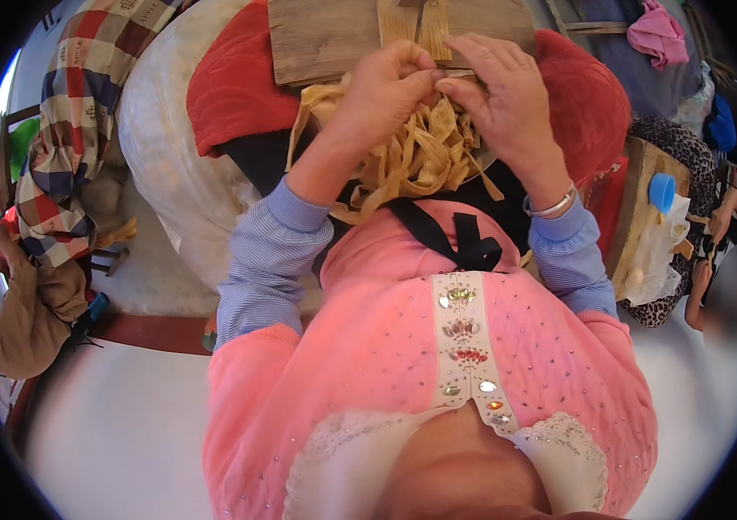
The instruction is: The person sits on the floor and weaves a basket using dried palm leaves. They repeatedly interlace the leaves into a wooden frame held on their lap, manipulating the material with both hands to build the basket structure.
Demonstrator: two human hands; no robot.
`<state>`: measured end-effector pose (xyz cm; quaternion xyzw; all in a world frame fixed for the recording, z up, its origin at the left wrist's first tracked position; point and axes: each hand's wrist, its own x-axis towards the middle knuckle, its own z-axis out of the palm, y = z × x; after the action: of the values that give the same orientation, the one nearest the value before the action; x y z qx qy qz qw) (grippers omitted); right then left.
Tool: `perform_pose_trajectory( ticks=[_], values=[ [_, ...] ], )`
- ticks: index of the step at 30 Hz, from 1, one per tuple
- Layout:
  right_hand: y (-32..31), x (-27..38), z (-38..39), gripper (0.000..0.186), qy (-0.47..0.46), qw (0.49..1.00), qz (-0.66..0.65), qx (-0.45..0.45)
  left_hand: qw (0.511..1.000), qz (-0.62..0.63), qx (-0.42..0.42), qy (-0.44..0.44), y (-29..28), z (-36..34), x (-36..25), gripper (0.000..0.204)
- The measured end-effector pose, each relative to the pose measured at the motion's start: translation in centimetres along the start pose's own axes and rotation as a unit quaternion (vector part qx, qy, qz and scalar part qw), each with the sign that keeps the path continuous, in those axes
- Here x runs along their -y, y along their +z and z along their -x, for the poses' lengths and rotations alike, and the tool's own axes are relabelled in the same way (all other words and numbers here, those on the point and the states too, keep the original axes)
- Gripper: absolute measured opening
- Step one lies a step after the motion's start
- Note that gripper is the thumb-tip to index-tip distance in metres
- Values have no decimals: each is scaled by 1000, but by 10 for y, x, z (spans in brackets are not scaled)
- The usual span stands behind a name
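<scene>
My left hand is closed, thumb and index finger pinched above a pile of pale tan, dried-looking flat strips. My right hand meets it at the thumb, its other fingers curved over; whatever the two pinch is too small and hidden to name. Just beyond the fingers lies a weathered wooden board with narrow lighter wooden pieces on it. The pile rests at my lap, above pink cloth with a black strap.
Red cushions flank me, with a white sack and checked fabric leftward. At right are a blue cup on a wooden block and another person's hands. Someone in brown sits far left.
</scene>
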<state>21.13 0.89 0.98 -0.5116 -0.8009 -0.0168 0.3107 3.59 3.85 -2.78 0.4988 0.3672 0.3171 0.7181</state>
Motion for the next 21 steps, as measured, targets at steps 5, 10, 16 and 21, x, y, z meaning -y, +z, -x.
perform_pose_trajectory(
  ticks=[5,10,16,21],
  values=[
    [10,11,8,26,172,978,-116,9,983,61,112,-131,8,40,-12,19],
    [-23,36,18,21,211,919,-250,220,948,-305,41,79,-17,87,-72,20],
    [-92,106,-8,10,-48,784,-577,223,897,-254,317,174,12,96,-178,21],
    [-59,88,-17,16,197,667,-718,22,993,13,38,111,24,85,-111,37]
  ],
)
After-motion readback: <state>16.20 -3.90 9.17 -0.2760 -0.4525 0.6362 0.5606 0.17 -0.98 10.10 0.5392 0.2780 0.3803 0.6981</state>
